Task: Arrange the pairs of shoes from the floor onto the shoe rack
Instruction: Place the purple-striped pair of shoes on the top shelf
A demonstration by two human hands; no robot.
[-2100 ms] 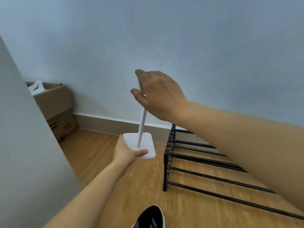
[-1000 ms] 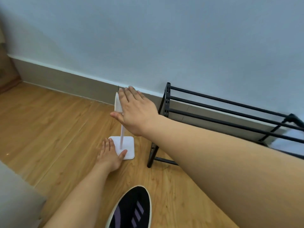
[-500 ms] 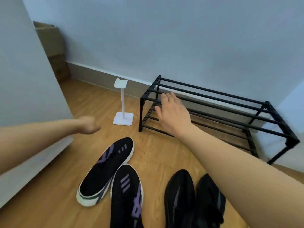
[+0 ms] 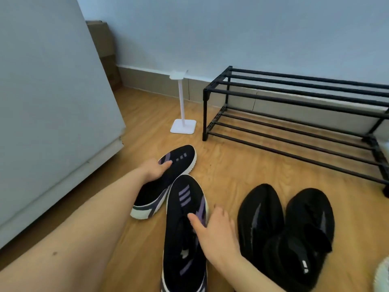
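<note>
Black-and-purple sneakers: my left hand clamps one, my right hand its mate; beyond my fingers the shoe rack stands bare, black pair waiting.

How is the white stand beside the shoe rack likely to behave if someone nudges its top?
The white stand probably tips easily: a tall thin pole on a small flat base. It looks light, likely plastic, so it may slide across the smooth wooden floor before toppling.

I have one view only, from the head camera: it looks forward and down at the wooden floor, close over the shoes, facing the black shoe rack against the wall.
</note>
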